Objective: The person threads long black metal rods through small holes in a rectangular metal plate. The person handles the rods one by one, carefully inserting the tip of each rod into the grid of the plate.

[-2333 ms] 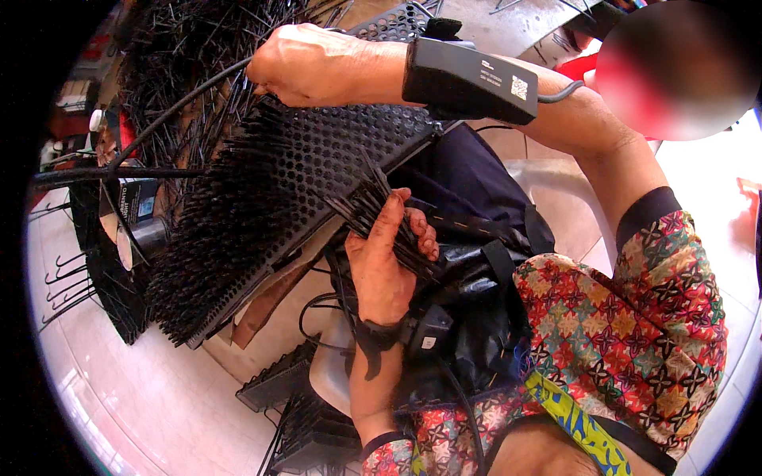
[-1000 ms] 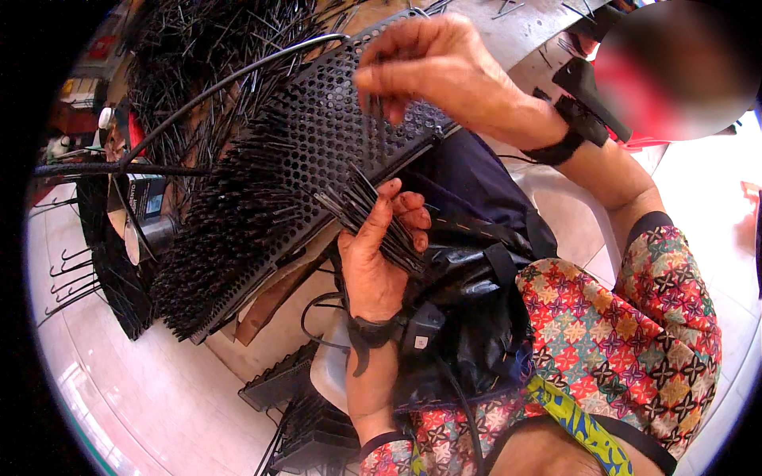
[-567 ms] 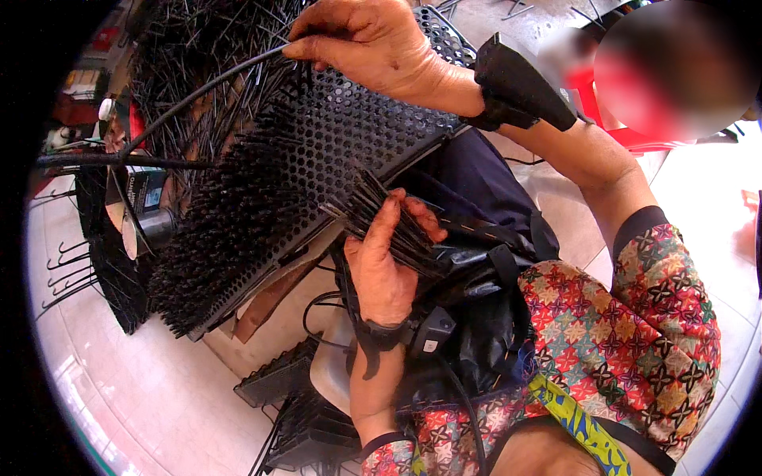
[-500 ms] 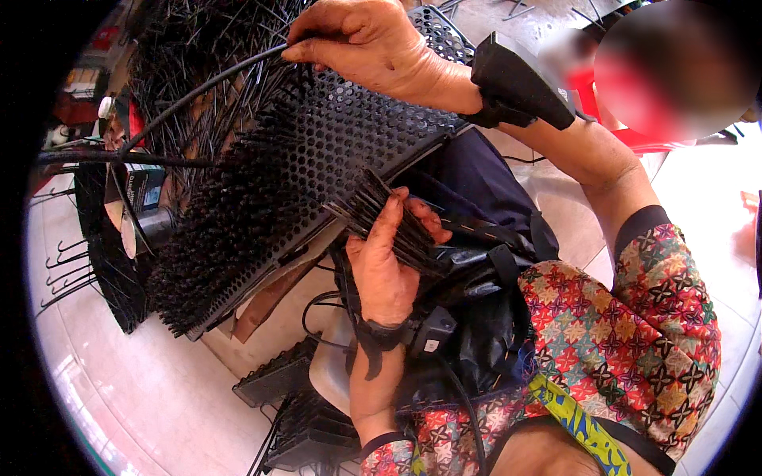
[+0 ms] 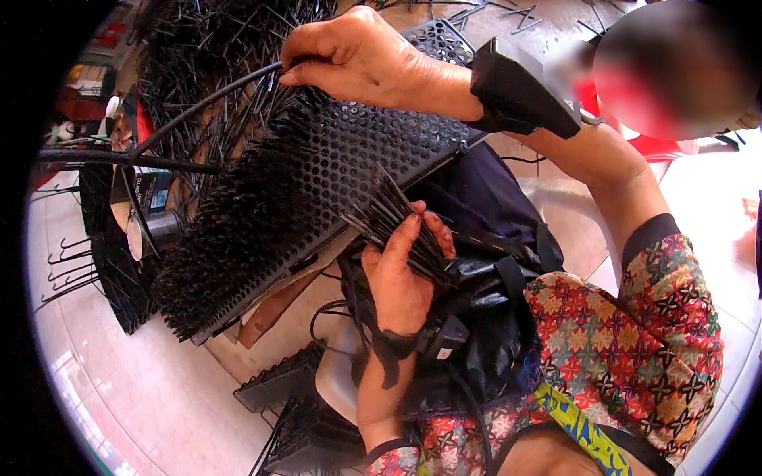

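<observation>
Gripping the thin end of a dark curved rod (image 5: 210, 101), the right hand (image 5: 349, 62) has its thumb and fingers pressed together on it at the upper centre of the frame, seemingly so as to use the rod's length as a lever. The left hand (image 5: 401, 278), near the centre, is folded round a bundle of black strands (image 5: 389, 216), thumb across the top; this likely leaves the fanned tips free and within easy reach. The perforated black panel (image 5: 377, 135) slants from upper centre to lower left, densely bristled on its left part, perhaps tilted to face the person. The bundle's lower ends are lost in the palm; whether its tips touch the panel cannot be told. The right wrist covers some holes, and the loose strand pile (image 5: 202, 47) is cut off above.
</observation>
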Action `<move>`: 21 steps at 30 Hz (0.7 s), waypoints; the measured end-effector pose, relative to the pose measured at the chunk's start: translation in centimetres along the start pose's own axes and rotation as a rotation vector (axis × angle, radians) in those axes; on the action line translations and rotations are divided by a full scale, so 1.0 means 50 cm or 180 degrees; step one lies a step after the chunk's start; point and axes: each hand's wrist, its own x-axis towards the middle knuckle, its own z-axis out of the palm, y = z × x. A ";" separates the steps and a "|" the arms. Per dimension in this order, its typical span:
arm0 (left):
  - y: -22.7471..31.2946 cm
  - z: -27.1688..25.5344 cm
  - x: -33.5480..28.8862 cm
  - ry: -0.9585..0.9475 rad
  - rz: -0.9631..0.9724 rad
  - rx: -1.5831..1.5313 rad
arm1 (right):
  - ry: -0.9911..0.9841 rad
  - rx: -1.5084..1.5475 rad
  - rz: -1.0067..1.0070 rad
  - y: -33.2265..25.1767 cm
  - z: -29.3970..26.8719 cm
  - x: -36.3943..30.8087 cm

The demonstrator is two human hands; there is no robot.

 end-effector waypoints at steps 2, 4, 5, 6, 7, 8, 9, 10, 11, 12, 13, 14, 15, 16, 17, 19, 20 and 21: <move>-0.001 -0.001 0.000 0.0004 0.0028 0.0016 | -0.0162 -0.0113 0.0061 -0.009 -0.003 -0.005; -0.001 0.000 0.000 -0.0048 0.0039 0.0010 | -0.0244 -0.0245 0.0084 -0.008 0.000 -0.004; -0.001 0.001 0.001 -0.0073 0.0045 0.0007 | -0.0284 -0.0310 0.0095 -0.008 0.003 -0.003; -0.002 -0.001 0.001 -0.0080 0.0026 -0.0007 | -0.0284 -0.0300 0.0128 -0.009 0.007 -0.002; -0.002 -0.002 0.001 -0.0086 0.0008 -0.0021 | -0.0295 -0.0333 0.0103 -0.008 0.010 0.000; -0.002 -0.003 0.002 -0.0093 -0.0012 -0.0034 | -0.0305 -0.0366 0.0077 -0.006 0.012 0.002; -0.002 -0.003 0.000 -0.0103 -0.0029 0.0058 | -0.0314 -0.0397 0.0052 -0.004 0.014 0.002; -0.001 -0.002 -0.001 -0.0114 -0.0046 0.0151 | -0.0264 -0.0379 0.0020 -0.002 0.016 0.002; 0.000 -0.001 -0.003 -0.0126 -0.0064 0.0244 | -0.0214 -0.0363 -0.0011 0.001 0.018 0.001; 0.000 0.001 -0.003 -0.0051 -0.0076 0.0208 | -0.0169 -0.0347 -0.0044 0.001 0.019 0.001; 0.001 0.003 -0.004 0.0023 -0.0088 0.0172 | -0.0198 -0.0350 -0.0005 0.001 0.019 0.001; 0.001 0.005 -0.003 0.0097 -0.0100 0.0137 | -0.0226 -0.0354 0.0035 0.001 0.018 0.000; 0.001 0.004 -0.004 0.0077 -0.0048 0.0107 | -0.0256 -0.0345 0.0075 -0.001 0.018 -0.001; 0.001 0.003 -0.004 0.0058 0.0004 0.0077 | -0.0210 -0.0333 0.0021 0.000 0.021 -0.003; 0.002 0.002 -0.004 0.0038 0.0055 0.0047 | -0.0163 -0.0321 -0.0033 0.003 0.026 -0.005; 0.003 0.004 -0.004 0.0027 0.0081 0.0109 | -0.0140 -0.0392 -0.0045 0.008 0.023 -0.009; 0.004 0.006 -0.005 0.0020 0.0094 0.0141 | -0.0164 -0.0459 -0.0009 0.010 0.020 -0.013; 0.005 0.009 -0.006 0.0024 0.0127 0.0197 | -0.0184 -0.0528 0.0030 0.012 0.017 -0.016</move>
